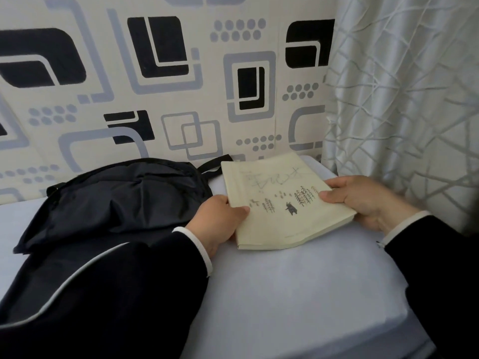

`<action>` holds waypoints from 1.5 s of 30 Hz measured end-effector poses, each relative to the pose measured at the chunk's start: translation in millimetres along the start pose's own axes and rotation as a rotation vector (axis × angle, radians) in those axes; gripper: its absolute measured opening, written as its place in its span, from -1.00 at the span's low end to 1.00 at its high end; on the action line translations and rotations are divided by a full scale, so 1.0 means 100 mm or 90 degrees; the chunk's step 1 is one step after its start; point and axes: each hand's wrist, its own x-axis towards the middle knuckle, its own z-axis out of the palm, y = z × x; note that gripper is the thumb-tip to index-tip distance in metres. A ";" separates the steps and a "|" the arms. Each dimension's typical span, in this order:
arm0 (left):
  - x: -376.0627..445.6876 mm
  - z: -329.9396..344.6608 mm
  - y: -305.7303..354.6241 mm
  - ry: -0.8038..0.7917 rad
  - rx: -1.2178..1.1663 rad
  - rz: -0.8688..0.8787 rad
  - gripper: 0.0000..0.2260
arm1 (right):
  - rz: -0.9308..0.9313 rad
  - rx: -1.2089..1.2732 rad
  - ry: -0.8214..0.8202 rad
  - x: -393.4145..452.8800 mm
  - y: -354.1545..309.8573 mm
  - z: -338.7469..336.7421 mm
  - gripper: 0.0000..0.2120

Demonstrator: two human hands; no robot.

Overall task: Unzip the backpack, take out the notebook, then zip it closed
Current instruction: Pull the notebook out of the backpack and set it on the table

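Observation:
A cream notebook [282,203] with small tree and bear drawings on its cover lies flat on the pale surface, right of the backpack. My left hand [217,221] grips its left edge, thumb on the cover. On the other side, my right hand [363,200] holds the right edge with its thumb on top. The black backpack [121,200] lies slumped and crumpled at the left, against the wall, a strap trailing behind the notebook. I cannot tell whether its zipper is open or closed. Dark sleeves with white cuffs cover both wrists.
A pale grey covered surface [298,294] carries everything; its front edge drops off at lower right. A patterned wall [181,86] stands close behind. A white curtain [404,99] hangs at the right, right beside my right hand.

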 end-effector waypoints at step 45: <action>0.03 0.03 -0.12 -0.041 0.441 0.255 -0.31 | -0.185 -0.675 0.294 0.30 0.09 0.13 -0.73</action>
